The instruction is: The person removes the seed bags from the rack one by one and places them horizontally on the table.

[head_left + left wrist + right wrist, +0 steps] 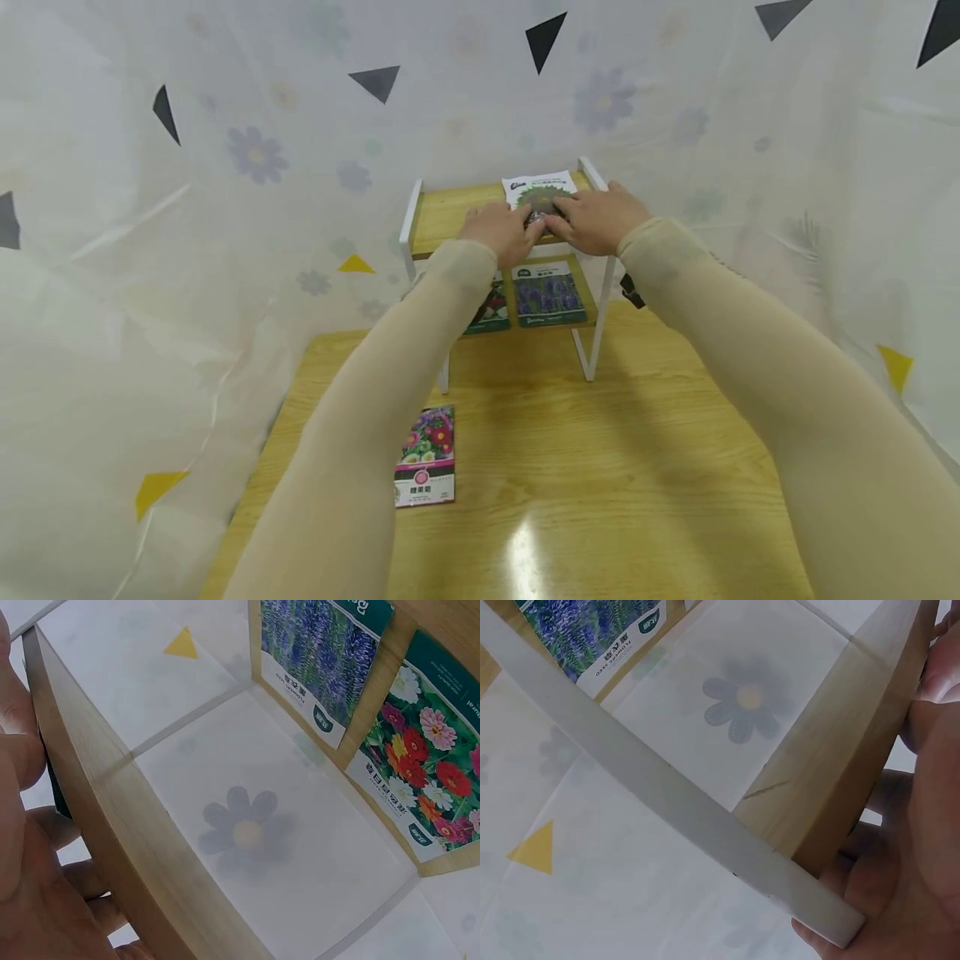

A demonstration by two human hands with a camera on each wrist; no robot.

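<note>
- Rack (pixel 409 217), white frame with two wooden boards, stands at the far end of the tabletop (pixel 585 467).
- Upper board (pixel 442 218) of rack: one white packet (pixel 541 195) with a green-fringed dark round picture, lying flat at the rack's right side, partly covered by fingers.
- Left hand (pixel 501 232): at the rack's upper front edge, on the packet's left; index finger and thumb extended onto packet, spread slightly apart, other fingers partly hidden.
- Right hand (pixel 602 218): same front edge, packet's right side, beside the rack's right frame; index finger and thumb reach onto packet, spread apart. Both hands touch it, neither wrapped around it.
- Lower board (pixel 371 694) of rack: two packets side by side, apart, wood showing between. Purple-flower packet (pixel 550 296) at the rack's right; red-and-white-flower packet (pixel 427 757) at the rack's left, partly behind left forearm in head view.
- Pink-and-red-flower packet (pixel 426 467): flat on tabletop, in front of the rack, toward its left; left edge hidden by left sleeve.
- Behind rack: pale sheet (pixel 487 125) with flower prints and triangles.
</note>
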